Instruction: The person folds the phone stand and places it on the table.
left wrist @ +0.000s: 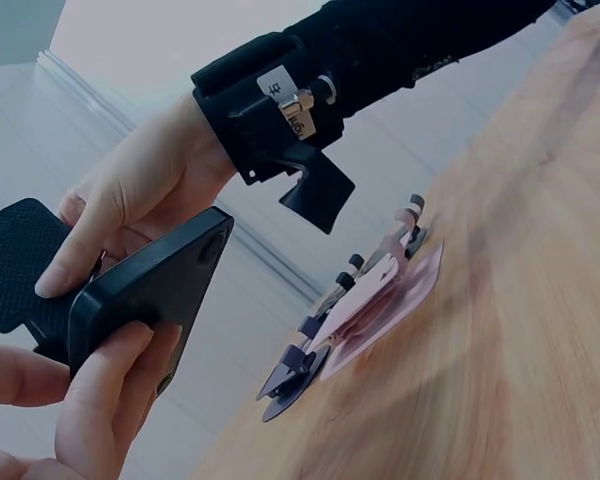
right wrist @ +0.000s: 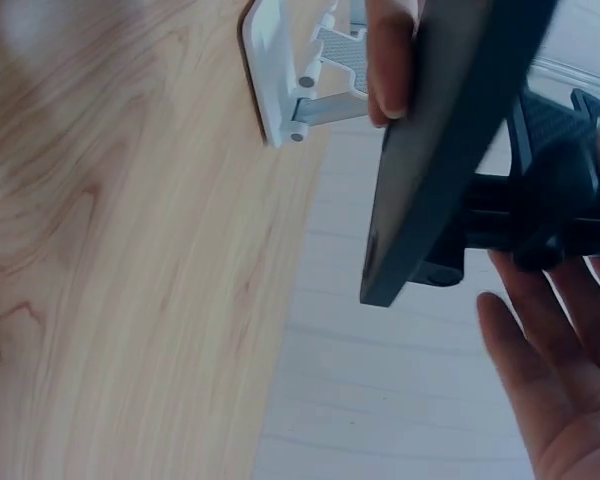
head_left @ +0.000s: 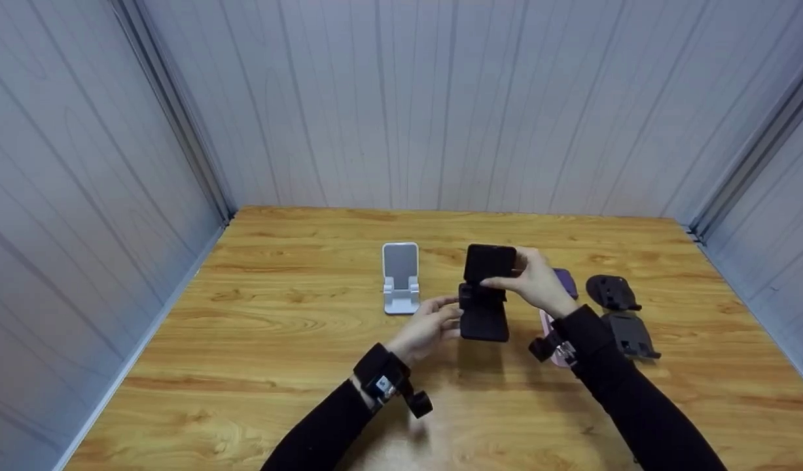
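A black folding phone stand [head_left: 485, 322] is held up over the table between both hands, its back plate and base opened apart at the hinge. My left hand [head_left: 422, 328] grips the base from the left; in the left wrist view its fingers and thumb pinch the thick base [left wrist: 155, 290]. From the right, my right hand [head_left: 540, 282] holds the stand near the hinge, thumb across the front and fingers behind the back plate [head_left: 489, 261]. The right wrist view shows the hinge arm [right wrist: 540, 215] close above the right palm.
A white phone stand [head_left: 401, 271] stands unfolded on the wooden table [head_left: 277, 340], left of the black one. To the right lie a purple stand [head_left: 565, 282], a pink stand [head_left: 559, 358] partly under the right wrist, and two dark stands [head_left: 612, 292]. Panel walls [head_left: 414, 104] enclose the table.
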`<state>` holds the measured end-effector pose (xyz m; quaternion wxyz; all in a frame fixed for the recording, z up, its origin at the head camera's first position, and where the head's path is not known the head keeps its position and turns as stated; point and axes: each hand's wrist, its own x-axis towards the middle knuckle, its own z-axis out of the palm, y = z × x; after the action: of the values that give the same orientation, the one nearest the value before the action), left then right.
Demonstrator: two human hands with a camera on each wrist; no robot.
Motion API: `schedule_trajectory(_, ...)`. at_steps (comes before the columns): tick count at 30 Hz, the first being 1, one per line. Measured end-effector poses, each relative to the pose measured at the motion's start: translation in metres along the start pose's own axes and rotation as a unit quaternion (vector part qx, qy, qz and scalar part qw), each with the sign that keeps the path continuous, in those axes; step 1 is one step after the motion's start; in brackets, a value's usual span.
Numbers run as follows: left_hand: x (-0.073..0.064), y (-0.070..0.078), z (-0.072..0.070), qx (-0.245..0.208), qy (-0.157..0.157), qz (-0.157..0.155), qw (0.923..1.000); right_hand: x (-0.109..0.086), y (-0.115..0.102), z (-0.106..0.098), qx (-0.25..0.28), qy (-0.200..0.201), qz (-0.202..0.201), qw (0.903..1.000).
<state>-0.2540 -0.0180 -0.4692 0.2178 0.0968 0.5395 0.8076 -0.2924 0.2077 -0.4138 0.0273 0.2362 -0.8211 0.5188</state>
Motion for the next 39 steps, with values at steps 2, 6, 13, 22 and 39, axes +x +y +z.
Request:
schedule_trajectory(2,-0.001,0.000,0.001,-0.002,-0.001,0.001,1.0000,-0.001,0.000,0.001,-0.004,0.011,-0.005,0.9999)
schedule_trajectory(6,-0.003,0.001,0.003,-0.003,-0.001,0.002,1.0000,-0.001,0.000,0.003,-0.004,0.034,-0.025,0.9991)
schedule_trajectory(13,-0.004,0.005,0.007,-0.001,0.016,-0.014,0.9998,-0.001,-0.003,0.006,-0.010,0.061,-0.036,0.9974)
schedule_trajectory(22,-0.005,0.007,0.004,0.007,0.053,-0.019,0.9984,-0.002,-0.010,0.011,-0.012,0.058,-0.018,0.9981)
schedule_trajectory(39,-0.003,0.010,0.004,0.032,0.082,-0.045,0.9951,-0.003,0.009,0.025,-0.135,0.094,-0.193,0.9673)
